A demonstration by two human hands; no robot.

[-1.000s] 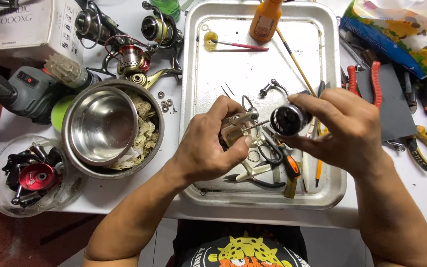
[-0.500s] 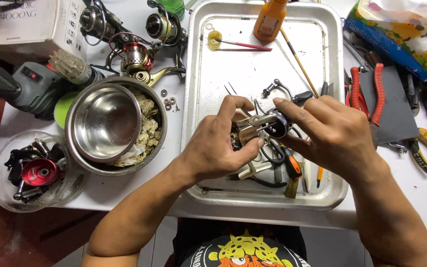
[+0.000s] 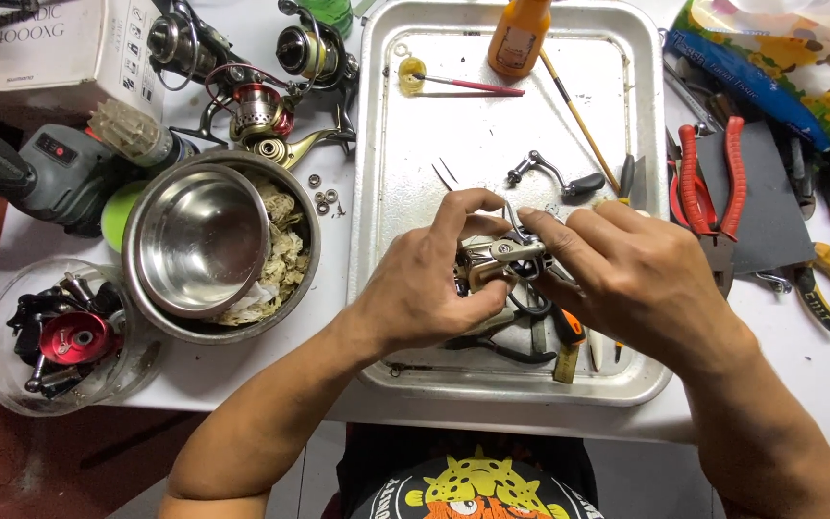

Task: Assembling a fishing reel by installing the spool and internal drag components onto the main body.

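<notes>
Centrally, over the near half of the metal tray (image 3: 377, 192), both hands meet on a small fishing reel body (image 3: 503, 258). The left hand (image 3: 425, 288) is curled closed around the reel's left and near sides, its thumb pressed beneath and its forefinger arched over the top. The right hand (image 3: 626, 279) closes in from the right, its fingertips (image 3: 542, 223) pinched on the reel's upper right part, by the thin wire bail; whether they grip a separate small piece there cannot be told. The reel lies between the two hands, touching both, its long axis running roughly left to right, so that the right hand's fingers bear on its right end while the left hand steadies the rest. Neither hand is nearer; the reel is shared.

Beneath the hands on the tray lie an orange-handled tool (image 3: 569, 336) and other small tools, partly hidden. Farther off on the tray rest a detached crank handle (image 3: 554, 175), an orange bottle (image 3: 519, 37) and a red-handled brush (image 3: 468, 85). Left of the tray stand a steel bowl (image 3: 202, 240) nested in a larger bowl with rags, several whole reels (image 3: 252, 101), and a clear tub of parts (image 3: 60, 336). Red pliers (image 3: 708, 183) lie to the right.
</notes>
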